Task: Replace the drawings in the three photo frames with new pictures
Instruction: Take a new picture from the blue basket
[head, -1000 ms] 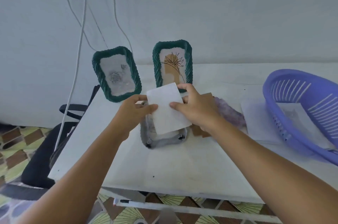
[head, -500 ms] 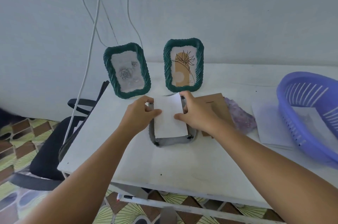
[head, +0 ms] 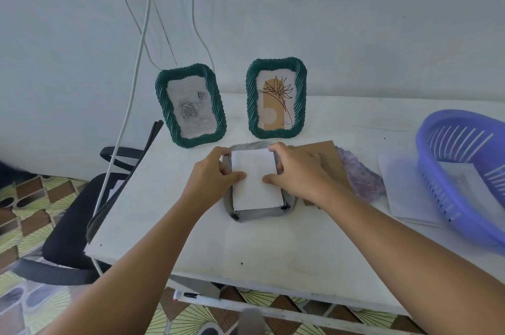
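A third photo frame (head: 262, 214) lies face down on the white table (head: 273, 247), its grey back up. A white picture sheet (head: 255, 184) lies blank side up in its opening. My left hand (head: 216, 173) pinches the sheet's left edge and my right hand (head: 296, 170) presses its right edge, both holding it flat in the frame. Behind stand two green frames: the left frame (head: 191, 108) shows a grey rose picture, the right frame (head: 276, 98) a line-drawn flower on tan.
A brown backing board (head: 332, 159) lies under my right wrist, a purple crumpled wrapper (head: 360, 179) beside it. White sheets (head: 401, 192) and a purple plastic basket (head: 464, 170) sit at right. A black chair (head: 71, 225) and hanging white cables (head: 131, 94) are at left.
Both hands lowered the white sheet from a tilted hold above the frame down flat into its back opening. The view also shifted, so the table sits further right.
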